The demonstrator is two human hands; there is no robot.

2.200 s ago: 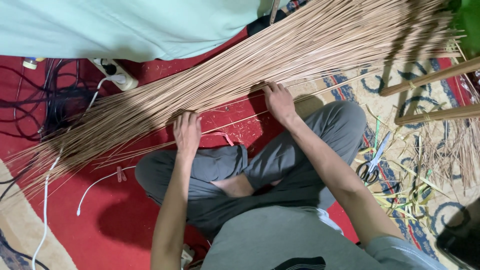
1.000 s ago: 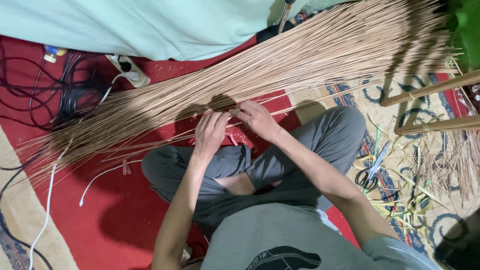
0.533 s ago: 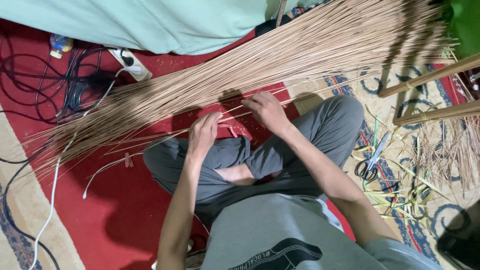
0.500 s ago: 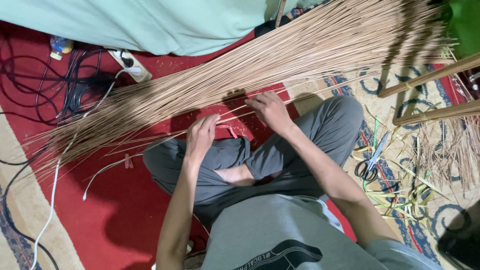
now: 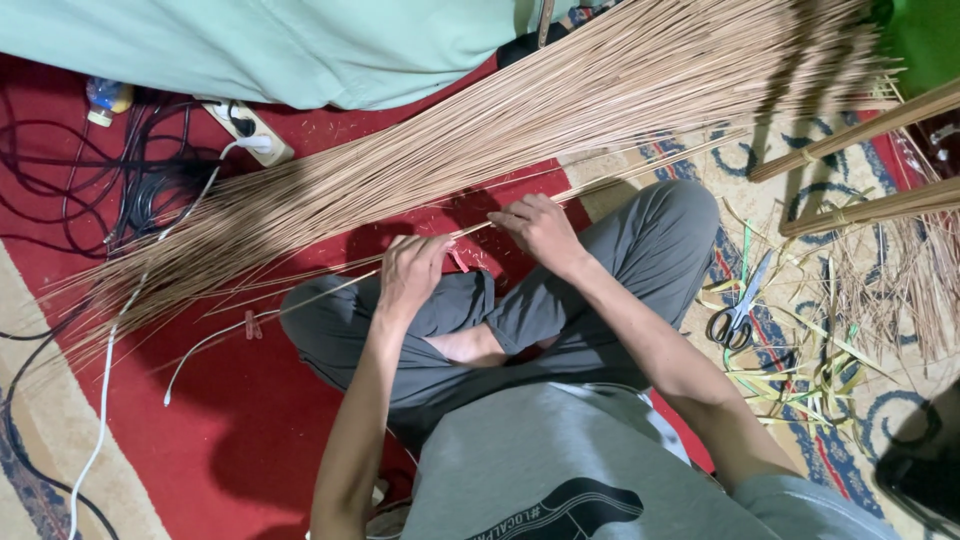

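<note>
Sprawling across the red carpet point(image 5: 250, 430) is a big fan of sticks point(image 5: 480, 150), thin, stiff, pale tan ribs packed tight at the upper right and thinning to loose tips at the lower left. Its long axis runs on that diagonal, just beyond the person's folded knees. A pale green cloth point(image 5: 300, 50) lies above the fan; a power strip point(image 5: 250, 135) and tangled black cables point(image 5: 120, 190) sit at its upper left edge.

Both hands work at the fan's near edge. The left hand point(image 5: 412, 275) curls closed around a few stray sticks pulled clear of the fan; the right hand point(image 5: 540, 228), a little farther up the same strands and nearer the thick end, pinches them between fingers and thumb. A small pink scrap point(image 5: 457, 260) lies between the hands.

Right of the fan, scissors point(image 5: 735, 318) rest among yellow-green leaf strips point(image 5: 800, 380).
</note>
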